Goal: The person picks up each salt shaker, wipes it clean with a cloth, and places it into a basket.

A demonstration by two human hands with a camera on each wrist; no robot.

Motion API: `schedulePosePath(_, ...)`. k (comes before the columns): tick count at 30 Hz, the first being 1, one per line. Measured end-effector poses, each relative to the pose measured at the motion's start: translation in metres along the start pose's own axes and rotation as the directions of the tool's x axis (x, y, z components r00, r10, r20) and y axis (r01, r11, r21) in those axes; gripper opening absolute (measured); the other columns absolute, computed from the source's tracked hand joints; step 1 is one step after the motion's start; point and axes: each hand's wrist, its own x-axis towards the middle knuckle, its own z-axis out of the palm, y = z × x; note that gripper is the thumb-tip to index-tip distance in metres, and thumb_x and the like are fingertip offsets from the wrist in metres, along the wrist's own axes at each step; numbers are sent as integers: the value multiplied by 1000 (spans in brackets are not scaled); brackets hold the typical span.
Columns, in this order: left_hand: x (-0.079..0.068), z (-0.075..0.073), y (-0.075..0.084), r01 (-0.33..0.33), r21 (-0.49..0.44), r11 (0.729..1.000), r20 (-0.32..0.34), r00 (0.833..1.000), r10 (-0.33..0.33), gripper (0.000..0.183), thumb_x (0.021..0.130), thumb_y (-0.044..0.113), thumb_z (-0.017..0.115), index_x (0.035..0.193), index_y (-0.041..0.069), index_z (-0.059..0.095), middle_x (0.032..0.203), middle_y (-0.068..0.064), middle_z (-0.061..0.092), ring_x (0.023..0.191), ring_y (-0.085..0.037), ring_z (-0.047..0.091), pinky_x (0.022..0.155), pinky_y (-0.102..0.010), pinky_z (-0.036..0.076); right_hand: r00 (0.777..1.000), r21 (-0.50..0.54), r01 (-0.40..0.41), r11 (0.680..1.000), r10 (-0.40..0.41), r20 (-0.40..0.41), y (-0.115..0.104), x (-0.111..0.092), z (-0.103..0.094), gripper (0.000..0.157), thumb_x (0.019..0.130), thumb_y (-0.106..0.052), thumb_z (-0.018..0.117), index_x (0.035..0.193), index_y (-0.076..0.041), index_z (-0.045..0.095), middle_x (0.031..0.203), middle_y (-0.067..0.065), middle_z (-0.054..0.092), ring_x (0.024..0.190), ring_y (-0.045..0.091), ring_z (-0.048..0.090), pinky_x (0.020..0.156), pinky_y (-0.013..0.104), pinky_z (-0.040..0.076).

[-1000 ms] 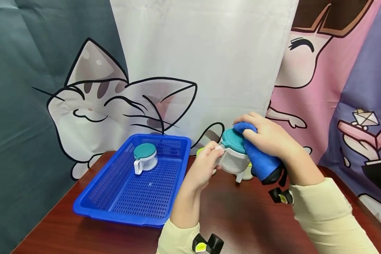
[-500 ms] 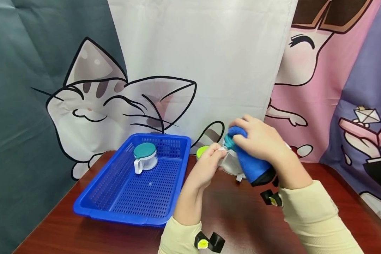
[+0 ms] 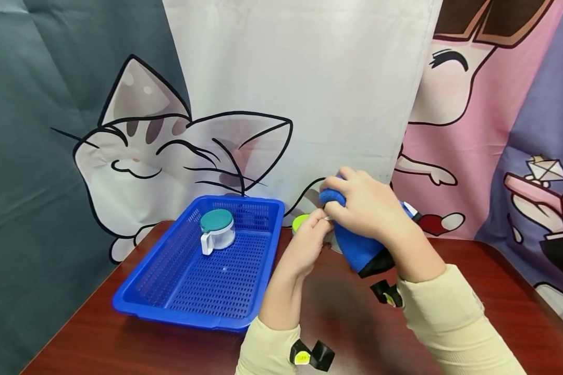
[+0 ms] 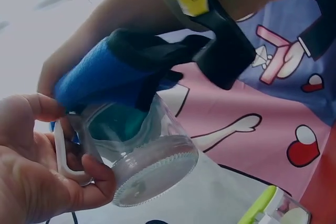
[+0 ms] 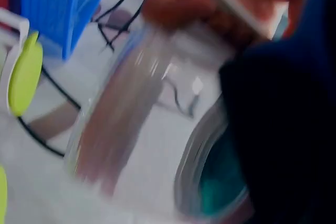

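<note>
My left hand (image 3: 305,245) grips the white handle (image 4: 62,153) of a clear jar (image 4: 157,169) held tilted in the air, its ribbed base turned toward the left wrist view. The jar's teal lid (image 4: 118,121) shows through the clear wall. My right hand (image 3: 366,205) holds a blue cloth (image 3: 356,250) with a dark edge over the lid side. In the head view, hand and cloth hide most of the jar. In the right wrist view, the cloth's dark part (image 5: 289,119) covers the right side, and the jar is blurred.
A blue perforated basket (image 3: 178,319) stands left on the reddish-brown table (image 3: 338,317). In it sits another clear jar (image 3: 218,232) with a teal lid and white handle. Lime-green lids (image 5: 25,80) show behind my hands. A printed cartoon curtain (image 3: 309,78) hangs at the back.
My right hand and the cloth have moved left over the jar's lid, hiding the teal top and most of the jar. The left hand keeps its grip on the handle.
</note>
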Motion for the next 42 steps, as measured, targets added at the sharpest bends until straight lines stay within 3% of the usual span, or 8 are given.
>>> schedulePosePath(8,-10,-1,11,-64,-10,998,-67,996,63,17,88,6,40,71,4,38,68,-4,39,61,-15,39,53,-22,32,987,220,-158,963,156,28,49,-18,-11,30,92,-25,39,115,-21,58,123,4,50,103,30,50,82,50,38)
schedulePosePath(14,-11,7,8,-29,-141,990,-136,991,10,20,92,10,40,72,7,39,75,-5,44,61,-15,43,53,-22,33,959,419,-154,895,237,-154,63,-39,-14,33,90,-14,41,117,-15,60,119,1,52,102,20,47,81,37,35)
schedulePosePath(16,-8,7,13,-10,-205,979,-170,985,-25,22,96,15,41,75,9,41,84,-5,47,67,-16,44,58,-23,37,904,520,-175,836,345,-252,71,-55,-17,36,88,-7,41,117,-14,60,111,-5,56,93,13,51,75,28,36)
schedulePosePath(22,17,-20,50,-50,-223,973,-285,958,-16,26,99,32,38,83,12,40,100,-5,46,87,-18,42,72,-28,37,671,789,-106,605,629,-393,90,-99,-20,43,83,3,35,111,-9,65,93,-8,65,79,7,58,67,15,38)
schedulePosePath(26,35,-59,65,-90,-203,975,-357,934,12,25,100,28,37,81,12,39,98,-3,40,94,-20,38,81,-32,33,595,863,49,503,679,-430,93,-115,-12,42,82,6,32,105,-2,66,99,3,65,85,12,56,70,14,37)
schedulePosePath(30,47,-102,58,-21,-145,989,-412,910,-40,23,100,21,38,80,10,37,98,-2,36,96,-19,35,81,-31,30,581,882,227,413,669,-463,98,-126,-1,45,82,7,27,103,1,66,102,7,64,91,15,55,75,15,38)
schedulePosePath(34,50,-139,33,154,-93,984,-472,863,-180,14,97,16,39,85,9,38,97,-4,37,91,-17,38,79,-29,34,584,884,319,341,664,-467,102,-133,6,50,80,9,22,104,2,65,104,8,63,93,15,55,76,15,38)
schedulePosePath(42,47,-174,-18,437,-26,899,-550,745,-377,15,94,13,39,85,3,47,80,-5,45,60,-11,48,51,-23,46,568,888,308,342,683,-460,101,-135,4,48,81,7,24,105,2,64,105,9,61,92,15,53,75,14,38)
